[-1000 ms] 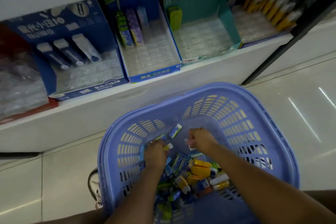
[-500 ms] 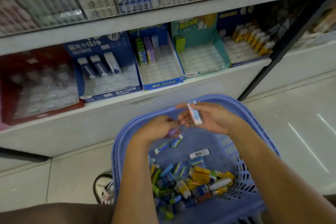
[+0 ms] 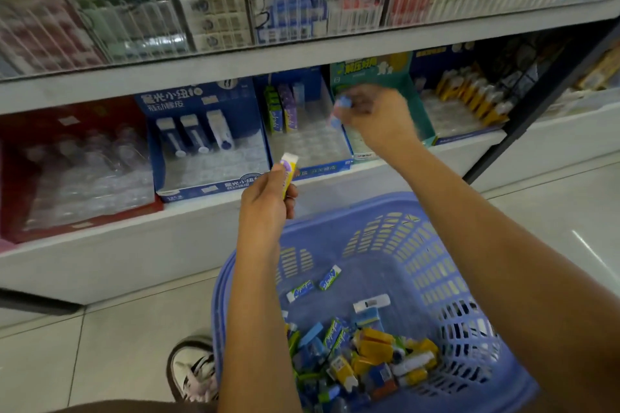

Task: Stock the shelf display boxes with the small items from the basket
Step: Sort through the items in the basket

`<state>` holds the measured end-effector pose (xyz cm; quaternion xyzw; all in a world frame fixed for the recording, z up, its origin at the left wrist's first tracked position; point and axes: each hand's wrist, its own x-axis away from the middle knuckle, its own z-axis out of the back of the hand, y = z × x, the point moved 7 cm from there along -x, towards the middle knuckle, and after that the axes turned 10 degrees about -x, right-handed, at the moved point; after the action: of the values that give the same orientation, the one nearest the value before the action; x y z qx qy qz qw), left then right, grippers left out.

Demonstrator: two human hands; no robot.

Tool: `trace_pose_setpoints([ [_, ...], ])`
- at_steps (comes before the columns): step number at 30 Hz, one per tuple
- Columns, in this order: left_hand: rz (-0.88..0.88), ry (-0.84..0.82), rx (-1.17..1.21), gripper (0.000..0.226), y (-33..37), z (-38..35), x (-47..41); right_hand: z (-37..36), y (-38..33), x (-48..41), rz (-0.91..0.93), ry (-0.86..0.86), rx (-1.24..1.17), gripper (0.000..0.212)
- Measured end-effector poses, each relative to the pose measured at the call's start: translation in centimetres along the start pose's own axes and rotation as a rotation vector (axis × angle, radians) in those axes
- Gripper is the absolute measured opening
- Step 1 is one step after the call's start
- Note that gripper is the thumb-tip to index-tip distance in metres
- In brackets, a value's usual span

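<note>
the left hand pinches a yellow and purple pack between thumb and curled fingers. the pack's long axis stands nearly upright, leaning slightly toward 1 o'clock, with its white end up and its lower end buried in the grip. the forearm rises from 6 o'clock almost vertically, and the hand sits above the 10 o'clock rim of the lilac basket, in front of the shelf edge.

the right hand grips a blue and pink item at its 9 o'clock side. motion blur hides the item's shape, but its long axis looks roughly upright, blue end toward 12 o'clock. this arm enters from 4 o'clock and stretches toward 11 o'clock, knuckles up and fingers curled. the hand hovers in front of the teal display box, and the item is at the 3 o'clock edge of the middle blue display box, which has three upright packs at the back.

toward 9 o'clock stand a larger blue display box with three white sticks and a red display box. at 3 o'clock, a box of yellow items. in the basket, a pile of small items lies at 6 o'clock, and two blue and white packs lie flat apart from it, pointing toward 2 o'clock. a shoe shows at the basket's 8 o'clock.
</note>
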<state>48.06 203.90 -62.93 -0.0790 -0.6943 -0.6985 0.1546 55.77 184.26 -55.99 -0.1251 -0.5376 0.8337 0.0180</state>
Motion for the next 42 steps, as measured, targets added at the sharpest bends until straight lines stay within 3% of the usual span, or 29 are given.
trace_pose_setpoints([
  [5, 0.02, -0.008, 0.047, 0.023, -0.6, 0.2, -1.0, -3.8, -2.7, -4.4, 0.17, -0.134, 0.421, 0.026],
  [10, 0.024, 0.0, 0.091, 0.024, -0.8, 0.2, -1.5, -6.7, -2.5, -6.3, 0.126, -0.275, 0.656, 0.03],
  [17, 0.021, -0.024, 0.096, 0.022, -0.8, -0.4, -1.5, -6.8, -1.5, -8.2, 0.089, -0.334, 0.566, 0.024],
  [33, 0.028, -0.032, 0.157, 0.018, -1.0, -0.2, -1.4, -7.3, -0.6, -9.3, 0.093, -0.434, 0.638, 0.029],
  [42, 0.054, -0.028, 0.213, 0.02, -0.5, -0.5, -1.3, -7.4, -0.9, -9.4, 0.004, -0.372, 0.639, 0.03],
])
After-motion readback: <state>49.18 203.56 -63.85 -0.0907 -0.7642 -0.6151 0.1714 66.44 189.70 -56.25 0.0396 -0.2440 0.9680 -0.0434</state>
